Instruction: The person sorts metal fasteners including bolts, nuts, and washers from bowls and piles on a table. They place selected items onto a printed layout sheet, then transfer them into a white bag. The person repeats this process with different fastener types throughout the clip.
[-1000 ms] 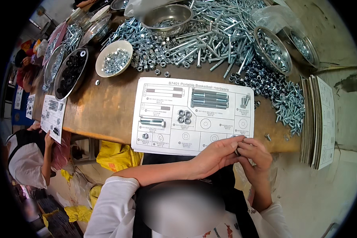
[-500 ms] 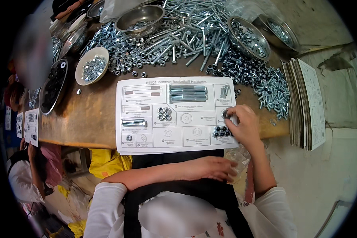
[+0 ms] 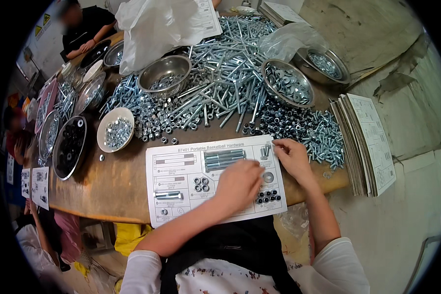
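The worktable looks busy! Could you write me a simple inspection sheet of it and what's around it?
Surface: brown wooden-looking worktable.
Job's things: printed sheet bearing long bolts, silver nuts, dark-ringed nuts and a flat washer.
Clutter: heaped loose bolts, cream bowl of nuts, translucent plastic bag.
Hands: left hand over the sheet, blurred, hold unclear; right hand at its upper right edge.
Cables: nothing seen.
Surroundings: stack of printed cards at right; person in black, upper left.
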`<action>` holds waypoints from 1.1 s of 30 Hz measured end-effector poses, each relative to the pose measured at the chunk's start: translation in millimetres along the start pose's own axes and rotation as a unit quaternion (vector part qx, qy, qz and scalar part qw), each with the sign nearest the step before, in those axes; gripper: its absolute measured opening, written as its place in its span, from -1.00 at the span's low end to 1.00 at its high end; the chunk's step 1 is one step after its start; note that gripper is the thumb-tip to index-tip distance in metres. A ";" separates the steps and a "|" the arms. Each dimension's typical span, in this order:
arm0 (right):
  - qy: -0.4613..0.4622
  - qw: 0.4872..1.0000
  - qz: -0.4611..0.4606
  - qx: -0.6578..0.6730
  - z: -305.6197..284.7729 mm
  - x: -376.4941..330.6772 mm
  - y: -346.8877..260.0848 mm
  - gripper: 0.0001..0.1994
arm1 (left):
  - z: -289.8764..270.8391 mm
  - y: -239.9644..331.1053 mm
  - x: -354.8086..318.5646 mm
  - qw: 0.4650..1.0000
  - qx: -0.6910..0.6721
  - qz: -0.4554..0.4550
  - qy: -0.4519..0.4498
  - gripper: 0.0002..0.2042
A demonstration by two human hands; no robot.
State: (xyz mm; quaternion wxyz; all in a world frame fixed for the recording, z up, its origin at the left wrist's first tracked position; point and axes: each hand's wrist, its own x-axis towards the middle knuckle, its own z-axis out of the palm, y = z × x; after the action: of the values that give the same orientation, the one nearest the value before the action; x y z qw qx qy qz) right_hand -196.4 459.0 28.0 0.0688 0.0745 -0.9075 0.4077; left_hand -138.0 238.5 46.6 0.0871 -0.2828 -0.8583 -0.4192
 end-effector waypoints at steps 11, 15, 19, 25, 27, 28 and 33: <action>-0.027 0.997 -0.075 0.000 16.4 15.2 9.9 -0.89 | 40.3 -48.8 44.0 0.966 0.254 0.056 -0.012 -0.82; -0.025 0.994 -0.104 0.020 16.5 15.7 12.2 -0.90 | 43.9 -50.4 42.1 0.965 0.255 0.066 0.009 -0.83; -0.009 0.993 -0.118 0.004 19.4 13.0 11.3 -0.89 | 45.8 -49.8 43.5 0.964 0.255 0.069 0.009 -0.83; 0.037 0.991 -0.128 -0.013 26.2 7.7 11.8 -0.90 | 47.1 -50.3 42.8 0.964 0.253 0.079 0.012 -0.84; 0.047 0.991 -0.127 -0.014 27.2 7.2 11.4 -0.90 | 48.4 -50.6 42.2 0.965 0.250 0.081 0.022 -0.84; 0.047 0.990 -0.130 -0.014 27.1 7.2 11.5 -0.90 | 49.3 -50.6 41.6 0.964 0.253 0.079 0.019 -0.84; 0.033 0.987 -0.152 -0.044 25.4 9.6 10.4 -0.91 | 50.8 -50.4 42.9 0.963 0.263 0.061 -0.004 -0.86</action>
State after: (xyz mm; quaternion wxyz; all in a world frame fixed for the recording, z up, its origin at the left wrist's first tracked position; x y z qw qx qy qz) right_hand -209.4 446.0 5.4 0.1636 0.1952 -0.8999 0.3540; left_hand -197.1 270.6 -2.8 0.1799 -0.3034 -0.9199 -0.1715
